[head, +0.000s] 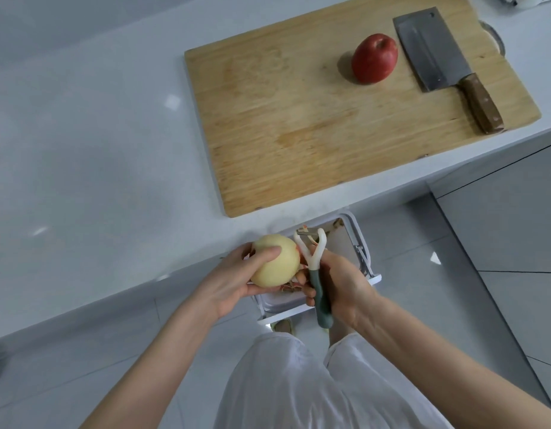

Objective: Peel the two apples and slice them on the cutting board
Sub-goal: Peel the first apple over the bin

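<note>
A person stands at a white counter with the first of two apples almost stripped: the left hand grips the peeled apple over an open waste bin, thumb laid across its upper face and the other fingers curled beneath it. A sliver of red skin shows at the fruit's right side, and loose peel hangs below it. The right hand is clamped round the green handle of a Y-shaped peeler, whose blade is raised just beside the apple (whether it touches the flesh cannot be told). The second fruit, a red apple, sits unpeeled on the wooden cutting board, close to a cleaver lying flat there. The peeling of the first apple looks close to done; the next move likely calls for turning the fruit in the left palm to bring the last skin under the blade.
</note>
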